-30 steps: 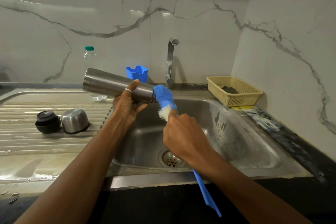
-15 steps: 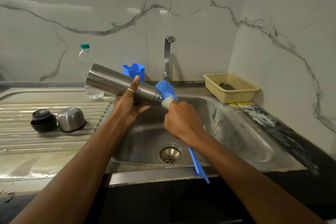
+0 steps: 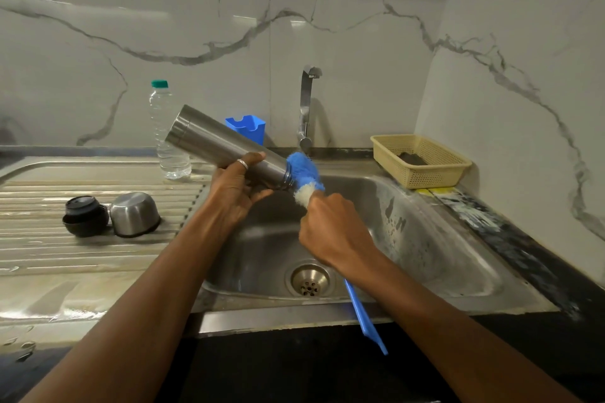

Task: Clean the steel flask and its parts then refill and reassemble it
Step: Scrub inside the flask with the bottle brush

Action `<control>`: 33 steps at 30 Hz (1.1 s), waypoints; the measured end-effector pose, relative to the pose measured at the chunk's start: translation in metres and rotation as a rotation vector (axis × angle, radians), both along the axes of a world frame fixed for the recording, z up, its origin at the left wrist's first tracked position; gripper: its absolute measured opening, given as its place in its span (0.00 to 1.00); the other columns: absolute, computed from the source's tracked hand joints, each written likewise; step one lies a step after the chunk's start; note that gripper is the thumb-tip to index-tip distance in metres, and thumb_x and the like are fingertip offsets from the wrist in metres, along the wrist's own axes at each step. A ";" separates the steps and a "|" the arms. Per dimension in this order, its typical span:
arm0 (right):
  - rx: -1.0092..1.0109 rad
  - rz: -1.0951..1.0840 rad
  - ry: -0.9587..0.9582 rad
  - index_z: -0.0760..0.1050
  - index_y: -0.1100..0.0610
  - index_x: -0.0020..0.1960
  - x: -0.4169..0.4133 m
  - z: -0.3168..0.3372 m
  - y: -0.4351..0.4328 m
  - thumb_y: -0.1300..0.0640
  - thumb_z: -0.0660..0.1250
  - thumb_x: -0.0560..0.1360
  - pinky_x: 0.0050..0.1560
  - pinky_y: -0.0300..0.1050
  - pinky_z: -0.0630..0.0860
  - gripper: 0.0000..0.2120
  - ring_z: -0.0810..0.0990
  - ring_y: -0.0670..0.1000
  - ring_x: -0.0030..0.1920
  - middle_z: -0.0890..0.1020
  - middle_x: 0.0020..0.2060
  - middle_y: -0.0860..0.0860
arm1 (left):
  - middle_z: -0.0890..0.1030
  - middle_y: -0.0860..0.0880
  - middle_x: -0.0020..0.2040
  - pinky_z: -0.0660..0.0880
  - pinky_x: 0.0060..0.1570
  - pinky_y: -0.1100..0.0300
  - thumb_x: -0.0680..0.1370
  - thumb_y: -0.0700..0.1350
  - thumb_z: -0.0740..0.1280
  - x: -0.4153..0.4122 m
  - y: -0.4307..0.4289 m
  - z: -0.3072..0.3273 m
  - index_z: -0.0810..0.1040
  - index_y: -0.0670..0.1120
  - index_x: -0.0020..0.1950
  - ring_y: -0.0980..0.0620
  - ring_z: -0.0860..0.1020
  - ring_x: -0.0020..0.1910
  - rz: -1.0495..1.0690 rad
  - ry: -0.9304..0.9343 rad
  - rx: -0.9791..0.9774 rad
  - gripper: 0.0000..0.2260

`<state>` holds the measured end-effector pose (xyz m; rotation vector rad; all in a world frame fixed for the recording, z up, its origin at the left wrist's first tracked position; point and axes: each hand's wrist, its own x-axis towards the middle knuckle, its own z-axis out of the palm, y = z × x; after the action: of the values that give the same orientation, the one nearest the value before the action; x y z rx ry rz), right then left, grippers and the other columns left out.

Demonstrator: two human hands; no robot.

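My left hand point(image 3: 237, 186) grips the steel flask point(image 3: 216, 141) over the sink, tilted with its base up to the left and its mouth down to the right. My right hand point(image 3: 334, 229) holds a blue bottle brush point(image 3: 302, 170) by its handle, whose end sticks out below my wrist. The blue and white bristles sit right at the flask's mouth. On the draining board to the left lie the black stopper point(image 3: 85, 214) and the steel cup lid point(image 3: 134, 213), side by side and touching.
The steel sink point(image 3: 425, 239) has a drain at its bottom and a tap point(image 3: 306, 108) behind it. A plastic water bottle point(image 3: 165, 131) and a blue holder point(image 3: 247, 127) stand at the back. A beige basket point(image 3: 422, 160) sits at the right corner.
The flask's base has tipped higher. The brush has slid toward the flask's mouth, so less of its handle shows below my right wrist.
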<state>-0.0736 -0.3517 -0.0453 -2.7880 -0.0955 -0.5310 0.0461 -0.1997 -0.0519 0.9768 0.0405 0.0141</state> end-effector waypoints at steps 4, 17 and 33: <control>-0.035 0.016 -0.028 0.73 0.65 0.64 -0.008 -0.006 -0.003 0.58 0.62 0.80 0.43 0.46 0.75 0.15 0.83 0.59 0.48 0.82 0.50 0.59 | 0.81 0.36 0.62 0.83 0.42 0.42 0.71 0.41 0.79 0.002 0.001 0.000 0.70 0.42 0.72 0.36 0.85 0.52 0.012 -0.008 -0.013 0.32; -0.009 0.018 -0.022 0.74 0.64 0.64 0.001 -0.001 -0.003 0.58 0.62 0.80 0.43 0.47 0.73 0.15 0.82 0.59 0.49 0.82 0.51 0.60 | 0.85 0.39 0.56 0.83 0.38 0.44 0.70 0.52 0.81 -0.005 0.003 0.000 0.76 0.40 0.66 0.39 0.86 0.50 0.105 0.052 -0.045 0.31; -0.019 0.016 -0.041 0.75 0.64 0.62 -0.002 -0.006 0.000 0.59 0.63 0.80 0.41 0.46 0.75 0.13 0.81 0.55 0.44 0.81 0.46 0.57 | 0.86 0.45 0.55 0.84 0.47 0.42 0.69 0.54 0.81 -0.012 -0.011 0.003 0.77 0.45 0.64 0.44 0.86 0.50 0.188 0.073 0.018 0.28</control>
<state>-0.0753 -0.3516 -0.0513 -2.7933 -0.1328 -0.5858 0.0340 -0.2104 -0.0486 0.9885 0.1996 0.1521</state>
